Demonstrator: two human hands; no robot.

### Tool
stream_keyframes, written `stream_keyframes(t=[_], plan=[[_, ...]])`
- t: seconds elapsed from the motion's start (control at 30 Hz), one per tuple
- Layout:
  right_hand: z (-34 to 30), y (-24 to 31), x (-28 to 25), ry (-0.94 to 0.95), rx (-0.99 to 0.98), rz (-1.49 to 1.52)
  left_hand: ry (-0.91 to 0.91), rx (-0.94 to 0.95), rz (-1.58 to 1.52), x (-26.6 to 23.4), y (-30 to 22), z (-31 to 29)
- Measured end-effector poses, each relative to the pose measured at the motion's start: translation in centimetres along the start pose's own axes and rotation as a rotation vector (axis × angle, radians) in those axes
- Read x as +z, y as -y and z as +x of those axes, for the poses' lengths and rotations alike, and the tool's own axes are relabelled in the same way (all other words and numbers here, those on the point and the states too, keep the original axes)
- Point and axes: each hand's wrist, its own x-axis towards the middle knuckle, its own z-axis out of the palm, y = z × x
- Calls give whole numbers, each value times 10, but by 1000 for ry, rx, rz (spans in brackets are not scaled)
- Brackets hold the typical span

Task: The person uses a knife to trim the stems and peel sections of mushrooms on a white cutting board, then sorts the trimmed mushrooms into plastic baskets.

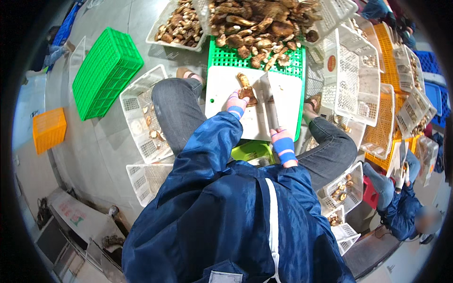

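mushroom lies just beyond the left hand pinching it; right hand grips knife.

Left fingers holding mushroom, right fingers gripping knife, white board

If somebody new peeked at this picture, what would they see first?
Probably the big heap of brown mushrooms at the top middle. Just below it, a wide knife in the right hand stands out against the white board, beside a mushroom held by the left hand. Bright green crates shine at the upper left.
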Motion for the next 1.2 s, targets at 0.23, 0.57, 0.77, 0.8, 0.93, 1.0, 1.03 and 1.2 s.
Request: stream_keyframes(t=[0.23,0.57,0.77,0.8,0.93,1.0,1.03,1.2], plan=[[-45,51,-26,-43,-211,-244,-108,26,225,-30,15,-12],[-58,74,-22,48,-231,-361,0,70,648,-22,40,7],[-47,66,-15,68,-202,-335,-70,-39,383,-33,-7,-18],[-46,72,-20,89,-170,-338,-59,-56,395,-35,-21,-23],[-42,85,-28,192,-107,-413,-118,89,303,-35,0,-18],[-37,83,-30,204,-118,-410,-140,114,361,-31,6,-16],[-34,82,-28,216,-128,-420,-117,148,360,-29,18,-9],[-2,46,18,211,-147,-424,-114,14,368,-25,4,-12]])
